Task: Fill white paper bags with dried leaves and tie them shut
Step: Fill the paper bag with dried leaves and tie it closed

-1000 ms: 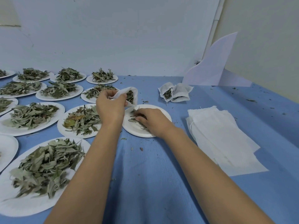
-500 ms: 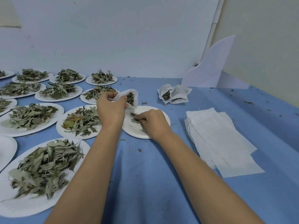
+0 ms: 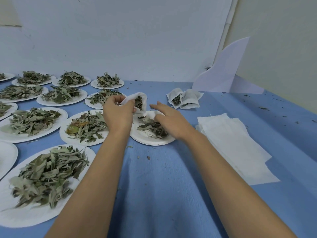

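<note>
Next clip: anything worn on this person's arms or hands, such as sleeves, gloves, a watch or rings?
Nothing worn is visible. Both forearms are bare from the bottom edge of the picture up to the wrists, with no sleeve cuff in view. The left hand and right hand have no gloves, and no watch, bracelet or ring shows on the sides facing the camera. The palm sides are hidden.

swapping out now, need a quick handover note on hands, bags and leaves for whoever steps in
Left hand holds an open bag, partly filled, above the plate.
Right hand is over the leaves on that plate, fingers spread, gripping nothing clearly.
Two filled bags lie behind, apparently untied.
Empty bags are stacked at right.
Left: finish filling, tie it, then work through the other plates.
</note>
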Available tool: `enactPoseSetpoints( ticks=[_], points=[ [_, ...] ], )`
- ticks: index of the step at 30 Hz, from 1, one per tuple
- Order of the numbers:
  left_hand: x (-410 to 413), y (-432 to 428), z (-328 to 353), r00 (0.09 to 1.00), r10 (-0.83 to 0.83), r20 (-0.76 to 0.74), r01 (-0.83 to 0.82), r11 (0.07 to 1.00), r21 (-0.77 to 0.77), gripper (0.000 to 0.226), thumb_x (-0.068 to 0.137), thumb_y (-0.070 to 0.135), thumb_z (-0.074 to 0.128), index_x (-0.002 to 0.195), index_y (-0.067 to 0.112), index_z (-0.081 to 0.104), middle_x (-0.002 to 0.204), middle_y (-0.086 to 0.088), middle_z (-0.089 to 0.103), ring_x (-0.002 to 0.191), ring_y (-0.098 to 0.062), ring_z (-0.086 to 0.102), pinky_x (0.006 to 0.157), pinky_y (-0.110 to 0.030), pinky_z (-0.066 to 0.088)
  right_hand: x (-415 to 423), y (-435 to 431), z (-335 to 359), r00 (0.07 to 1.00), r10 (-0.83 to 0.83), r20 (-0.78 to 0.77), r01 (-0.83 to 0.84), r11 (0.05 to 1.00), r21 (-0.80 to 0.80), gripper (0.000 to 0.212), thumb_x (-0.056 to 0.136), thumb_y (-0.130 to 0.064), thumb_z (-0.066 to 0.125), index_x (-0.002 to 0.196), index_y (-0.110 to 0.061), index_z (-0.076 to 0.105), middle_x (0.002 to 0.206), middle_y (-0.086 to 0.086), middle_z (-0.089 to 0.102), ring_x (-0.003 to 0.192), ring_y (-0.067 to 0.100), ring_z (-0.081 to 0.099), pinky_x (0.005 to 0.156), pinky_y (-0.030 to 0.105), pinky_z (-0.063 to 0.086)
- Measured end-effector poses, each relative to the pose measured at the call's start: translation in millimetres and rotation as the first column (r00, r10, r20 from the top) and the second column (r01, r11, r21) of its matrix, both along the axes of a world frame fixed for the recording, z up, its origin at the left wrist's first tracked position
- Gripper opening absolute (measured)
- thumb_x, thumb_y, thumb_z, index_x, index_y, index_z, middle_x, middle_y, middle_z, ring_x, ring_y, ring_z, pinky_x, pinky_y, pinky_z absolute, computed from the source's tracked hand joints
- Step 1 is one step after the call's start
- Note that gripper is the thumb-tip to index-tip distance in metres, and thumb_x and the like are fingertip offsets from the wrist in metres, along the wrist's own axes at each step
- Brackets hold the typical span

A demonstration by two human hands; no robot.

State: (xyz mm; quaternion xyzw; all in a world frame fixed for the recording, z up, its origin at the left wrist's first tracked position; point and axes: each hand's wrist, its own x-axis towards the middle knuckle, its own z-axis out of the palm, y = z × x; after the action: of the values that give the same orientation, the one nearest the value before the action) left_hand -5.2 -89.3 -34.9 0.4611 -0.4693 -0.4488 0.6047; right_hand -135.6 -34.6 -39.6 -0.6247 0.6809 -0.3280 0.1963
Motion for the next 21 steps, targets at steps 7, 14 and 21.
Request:
enactPoseSetpoints(
  ticks=[7,14,21],
  points=[
    [0,1,-1,1.0,0.0,0.016,0.0,1.0,0.008,0.022,0.081,0.006,0.069,0.079,0.022,0.053,0.07,0.007,0.055,0.059,-0.011,0.059,0.075,-0.037,0.055,-13,4,7,0.974,0.172,-0.146,-0.139,0.967,0.211,0.048,0.092,-0.018,0.058,0.137,-0.032,0.049,0.153,-0.012,0.031,0.139,0.008,0.031,0.114,0.028,0.024],
    [0,2,-1,1.0,0.0,0.025,0.0,1.0,0.018,0.022,0.082,0.007,0.069,0.08,0.022,0.053,0.07,0.007,0.055,0.065,-0.015,0.062,0.083,-0.043,0.056,-6,-2,-2,0.925,0.154,-0.346,-0.093,0.978,0.185,0.037,0.094,-0.021,0.057,0.131,-0.027,0.057,0.136,-0.003,0.056,0.127,0.016,0.044,0.094,0.023,0.035],
    [0,4,-2,0.999,0.001,0.032,-0.001,1.0,0.003,0.017,0.081,0.009,0.07,0.085,0.017,0.056,0.073,0.006,0.055,0.075,-0.022,0.066,0.081,-0.044,0.055,7,0,-16,0.903,-0.018,-0.429,-0.007,0.998,-0.055,0.027,0.092,-0.009,0.055,0.113,-0.017,0.07,0.108,0.009,0.07,0.103,0.026,0.058,0.085,0.037,0.047]
  ],
)
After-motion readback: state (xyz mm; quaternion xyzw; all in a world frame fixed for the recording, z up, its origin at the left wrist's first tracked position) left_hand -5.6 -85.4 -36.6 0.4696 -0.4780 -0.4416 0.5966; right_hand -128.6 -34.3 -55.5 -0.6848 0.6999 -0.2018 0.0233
